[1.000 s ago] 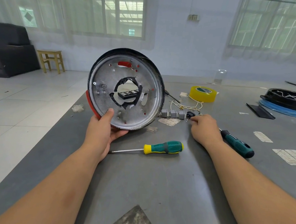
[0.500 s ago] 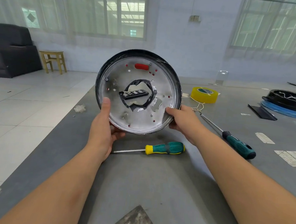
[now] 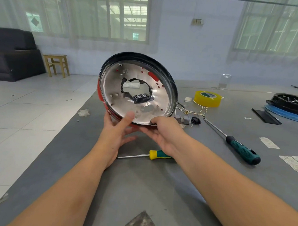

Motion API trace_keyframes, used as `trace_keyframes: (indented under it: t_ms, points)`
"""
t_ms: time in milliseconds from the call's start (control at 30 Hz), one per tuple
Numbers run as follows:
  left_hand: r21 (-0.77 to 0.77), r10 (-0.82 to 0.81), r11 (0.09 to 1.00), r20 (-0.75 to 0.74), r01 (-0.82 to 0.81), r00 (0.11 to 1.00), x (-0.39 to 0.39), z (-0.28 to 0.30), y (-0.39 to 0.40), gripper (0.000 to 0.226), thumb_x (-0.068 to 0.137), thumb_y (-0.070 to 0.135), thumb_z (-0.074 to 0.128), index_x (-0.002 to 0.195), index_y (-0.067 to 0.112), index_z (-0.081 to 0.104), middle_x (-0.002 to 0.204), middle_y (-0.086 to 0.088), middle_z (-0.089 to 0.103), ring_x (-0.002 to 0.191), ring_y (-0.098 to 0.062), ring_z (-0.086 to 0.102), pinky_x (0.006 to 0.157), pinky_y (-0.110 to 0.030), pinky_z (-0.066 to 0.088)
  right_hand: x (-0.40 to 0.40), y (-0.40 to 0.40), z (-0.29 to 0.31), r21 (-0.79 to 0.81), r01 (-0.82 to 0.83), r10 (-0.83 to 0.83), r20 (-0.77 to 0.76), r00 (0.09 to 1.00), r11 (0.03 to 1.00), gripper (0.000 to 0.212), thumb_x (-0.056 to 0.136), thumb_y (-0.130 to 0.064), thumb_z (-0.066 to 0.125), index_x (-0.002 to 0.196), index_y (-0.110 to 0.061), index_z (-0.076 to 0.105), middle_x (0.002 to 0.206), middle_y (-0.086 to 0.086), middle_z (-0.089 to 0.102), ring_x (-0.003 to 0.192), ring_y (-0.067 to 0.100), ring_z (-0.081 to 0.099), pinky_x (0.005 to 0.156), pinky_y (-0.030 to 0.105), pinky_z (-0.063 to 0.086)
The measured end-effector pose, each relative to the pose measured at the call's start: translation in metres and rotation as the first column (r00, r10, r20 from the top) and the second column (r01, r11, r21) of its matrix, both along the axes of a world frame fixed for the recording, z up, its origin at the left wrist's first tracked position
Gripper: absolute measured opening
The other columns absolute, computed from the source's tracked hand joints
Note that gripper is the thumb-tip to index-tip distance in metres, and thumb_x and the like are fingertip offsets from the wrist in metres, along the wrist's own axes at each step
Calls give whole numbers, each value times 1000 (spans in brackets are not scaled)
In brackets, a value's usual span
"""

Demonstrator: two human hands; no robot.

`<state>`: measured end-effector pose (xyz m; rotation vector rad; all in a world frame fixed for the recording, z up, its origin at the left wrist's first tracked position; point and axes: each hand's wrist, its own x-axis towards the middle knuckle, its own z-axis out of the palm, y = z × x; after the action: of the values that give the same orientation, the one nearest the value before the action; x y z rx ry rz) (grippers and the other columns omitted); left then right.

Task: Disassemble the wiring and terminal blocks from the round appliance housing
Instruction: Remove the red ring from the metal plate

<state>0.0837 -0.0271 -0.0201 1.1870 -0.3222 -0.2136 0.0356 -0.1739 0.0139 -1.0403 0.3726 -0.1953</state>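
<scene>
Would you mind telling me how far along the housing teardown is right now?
Done: the wiring with grey terminal blocks lies loose on the table. In hand: the left hand and right hand hold the round housing tilted. Left: a black part shows through its centre hole.

tilted round housing (image 3: 142, 101) (jagged centre hole), loose terminal blocks (image 3: 183, 119)

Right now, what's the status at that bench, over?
Both hands, left and right, grip the round housing by its lower rim. Wiring and blocks lie loose on the table. Nothing in the way.
</scene>
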Motion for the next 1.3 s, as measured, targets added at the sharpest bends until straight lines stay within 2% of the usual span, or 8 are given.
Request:
trace_keyframes:
  t_ms: [200, 567, 800, 867, 933, 1000, 1100, 1300]
  points:
    - [-154, -26, 988, -145, 3, 989, 11, -5, 6, 46, 97, 7, 52, 142, 6, 46, 117, -18, 68, 98, -44, 76, 82, -47, 65, -2, -18, 8, -198, 30, -36, -25, 999, 980, 22, 95, -24, 70, 111, -13, 60, 107, 9, 69, 74, 27, 77, 68, 38, 64]
    - [-74, 8, 997, -135, -18, 991, 6, -2, -4, 52, 97, 36, 71, 143, 19, 52, 134, -5, 70, 107, -33, 76, 87, -42, 64, -1, -8, 0, -108, 25, -18, 65, 998, 994, 32, 93, 12, 55, 124, 6, 58, 115, 22, 71, 101, 36, 72, 76, 42, 64]
    - [-168, 59, 981, -237, -101, 970, 12, -2, 0, 43, 103, 4, 56, 144, 10, 46, 132, -18, 69, 110, -38, 73, 80, -43, 66, -6, -19, 7, -287, -79, 101, 61, 993, 955, 49, 93, -19, 74, 134, -1, 55, 122, 16, 71, 96, 26, 76, 85, 38, 62]
    - [-197, 77, 971, -267, -133, 961, 12, -2, 1, 45, 103, 0, 55, 146, 7, 44, 134, -20, 67, 112, -38, 72, 77, -42, 66, -11, -31, 8, -641, 7, -4, 6, 1000, 768, 69, 91, -45, 72, 146, -12, 46, 123, 6, 70, 88, 17, 77, 86, 40, 62]
    - [-213, 88, 965, -288, -153, 954, 13, -1, 0, 47, 103, -2, 53, 148, 7, 43, 135, -19, 66, 114, -38, 70, 75, -42, 67, -25, -44, 0, -926, 84, -60, 67, 996, 369, 63, 89, -68, 57, 136, -26, 57, 108, -14, 71, 89, 2, 72, 84, 30, 59]
    - [-218, 94, 962, -311, -167, 946, 15, -1, -1, 47, 103, -3, 53, 149, 8, 43, 136, -18, 65, 115, -37, 69, 76, -43, 66, -47, -57, -14, -987, 96, 45, 103, 994, 125, 61, 85, -77, 44, 123, -33, 65, 100, -25, 67, 94, -10, 62, 82, 13, 49]
    - [-208, 112, 959, -338, -191, 934, 18, -2, -1, 47, 104, -4, 52, 148, 8, 42, 139, -18, 63, 117, -35, 68, 76, -42, 66, -71, -78, -36, -985, -6, 236, -48, 971, -175, 61, 88, -74, 44, 132, -34, 60, 116, -23, 59, 107, -8, 54, 92, 15, 44]
    - [-186, 137, 962, -309, -201, 941, 20, -7, 1, 46, 103, -9, 50, 143, 12, 39, 139, -19, 61, 119, -39, 66, 67, -46, 66, -71, -86, -41, -979, -38, 343, -106, 933, -201, 36, 93, -52, 63, 125, -35, 66, 112, -15, 57, 104, 3, 55, 91, 24, 48]
